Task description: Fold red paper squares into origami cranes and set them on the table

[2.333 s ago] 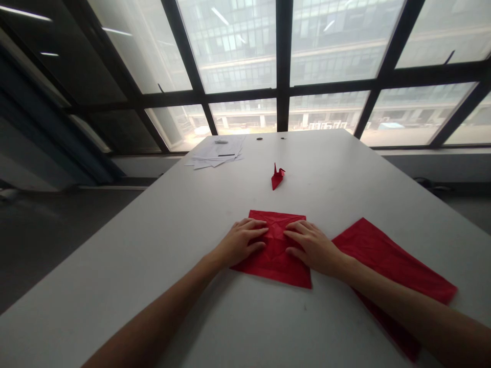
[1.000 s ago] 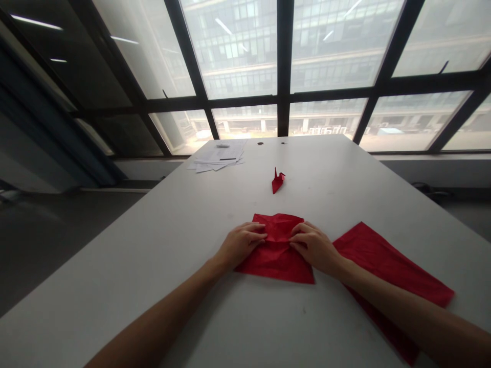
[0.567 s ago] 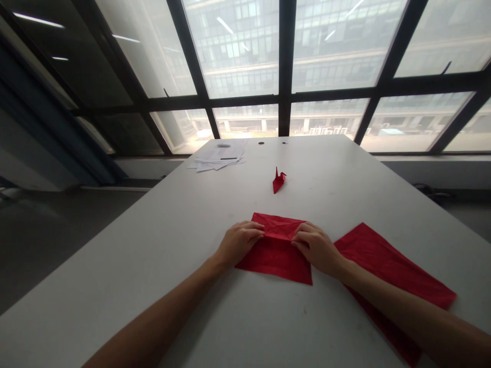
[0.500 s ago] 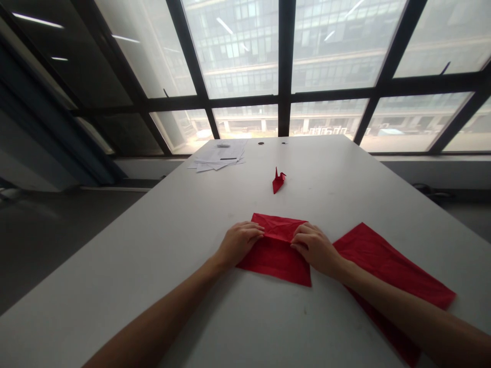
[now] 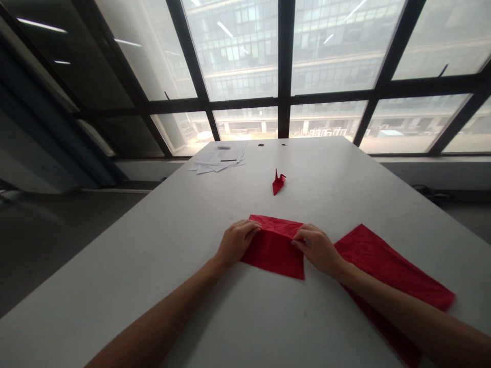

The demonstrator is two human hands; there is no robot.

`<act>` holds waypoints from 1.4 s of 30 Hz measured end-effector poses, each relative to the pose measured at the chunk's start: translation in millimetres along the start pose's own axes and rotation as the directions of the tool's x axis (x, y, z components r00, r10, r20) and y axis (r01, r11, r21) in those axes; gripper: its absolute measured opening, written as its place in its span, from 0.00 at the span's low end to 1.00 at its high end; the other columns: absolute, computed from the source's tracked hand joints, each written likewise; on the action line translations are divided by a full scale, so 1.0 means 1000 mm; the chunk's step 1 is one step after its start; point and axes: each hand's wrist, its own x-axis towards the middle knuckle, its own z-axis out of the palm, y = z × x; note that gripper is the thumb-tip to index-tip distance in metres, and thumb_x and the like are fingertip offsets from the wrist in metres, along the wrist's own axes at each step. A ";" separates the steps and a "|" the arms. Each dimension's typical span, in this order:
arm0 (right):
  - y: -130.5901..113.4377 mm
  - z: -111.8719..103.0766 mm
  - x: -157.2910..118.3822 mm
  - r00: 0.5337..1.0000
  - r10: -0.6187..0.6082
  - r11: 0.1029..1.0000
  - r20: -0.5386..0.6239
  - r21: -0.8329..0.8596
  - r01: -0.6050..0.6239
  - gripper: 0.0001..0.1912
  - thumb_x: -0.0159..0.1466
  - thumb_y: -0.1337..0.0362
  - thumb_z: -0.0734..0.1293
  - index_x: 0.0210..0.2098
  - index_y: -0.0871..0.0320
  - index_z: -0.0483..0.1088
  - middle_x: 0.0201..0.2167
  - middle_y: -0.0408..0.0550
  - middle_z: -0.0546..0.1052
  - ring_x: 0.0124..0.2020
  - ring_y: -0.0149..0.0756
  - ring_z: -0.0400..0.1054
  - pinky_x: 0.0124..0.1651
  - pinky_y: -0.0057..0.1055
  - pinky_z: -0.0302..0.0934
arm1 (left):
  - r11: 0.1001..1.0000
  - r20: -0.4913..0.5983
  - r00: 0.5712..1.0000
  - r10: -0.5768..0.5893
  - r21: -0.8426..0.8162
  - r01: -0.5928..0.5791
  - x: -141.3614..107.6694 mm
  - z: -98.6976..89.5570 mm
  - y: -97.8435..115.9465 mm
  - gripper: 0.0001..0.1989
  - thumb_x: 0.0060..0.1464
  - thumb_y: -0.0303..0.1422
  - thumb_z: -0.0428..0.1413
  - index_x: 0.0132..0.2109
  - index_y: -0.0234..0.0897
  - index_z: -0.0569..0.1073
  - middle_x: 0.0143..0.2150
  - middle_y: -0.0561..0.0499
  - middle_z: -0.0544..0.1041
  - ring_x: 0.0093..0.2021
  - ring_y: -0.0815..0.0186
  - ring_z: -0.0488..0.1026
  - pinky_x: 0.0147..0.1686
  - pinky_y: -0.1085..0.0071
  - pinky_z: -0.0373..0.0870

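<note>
A red paper sheet (image 5: 274, 253) lies in front of me with a raised crease running across it between my hands. My left hand (image 5: 236, 241) pinches the crease near its left end, fingers on top. At the right end, my right hand (image 5: 314, 248) grips the same crease between thumb and fingers. Beneath my right forearm rests a larger red sheet (image 5: 387, 260), partly covered by the arm. A small folded red paper crane (image 5: 278, 184) stands beyond the creased sheet.
The white table (image 5: 184, 220) extends toward the windows. White papers (image 5: 215, 162) with a dark pen-like item (image 5: 229, 160) lie at its far left. Two small dark spots or holes show near the far edge. A blue curtain (image 5: 57, 112) hangs at the left.
The crease between my hands has risen slightly, and the near edge of the sheet has drawn back away from me. Both hands keep their hold; the crane and larger sheet stay put.
</note>
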 end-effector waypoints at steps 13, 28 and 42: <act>-0.007 -0.001 0.003 0.994 0.000 0.961 -0.105 0.274 0.029 0.07 0.63 0.63 0.70 0.29 0.56 0.73 0.28 0.45 0.74 0.32 0.37 0.68 0.37 0.34 0.63 | 0.973 -0.074 0.995 0.067 -0.215 -0.081 -0.006 0.003 0.010 0.05 0.64 0.31 0.53 0.43 0.39 0.74 0.40 0.50 0.79 0.37 0.67 0.75 0.40 0.71 0.72; -0.024 -0.002 -0.001 0.951 -0.235 0.949 -0.201 0.162 0.269 0.04 0.63 0.70 0.68 0.34 0.53 0.72 0.32 0.46 0.75 0.35 0.39 0.68 0.41 0.39 0.64 | 0.800 0.034 0.996 -0.078 -0.595 0.083 -0.018 0.001 0.065 0.22 0.53 0.44 0.64 0.51 0.39 0.71 0.51 0.43 0.73 0.53 0.56 0.72 0.58 0.58 0.68; -0.028 -0.010 -0.004 0.995 -0.084 0.862 -0.056 0.497 0.101 0.19 0.61 0.63 0.70 0.52 0.52 0.68 0.63 0.55 0.63 0.64 0.49 0.57 0.65 0.49 0.52 | 0.458 0.201 0.973 -0.111 -0.859 0.230 -0.018 0.003 0.054 0.12 0.57 0.35 0.62 0.44 0.37 0.69 0.44 0.45 0.77 0.43 0.61 0.76 0.42 0.66 0.74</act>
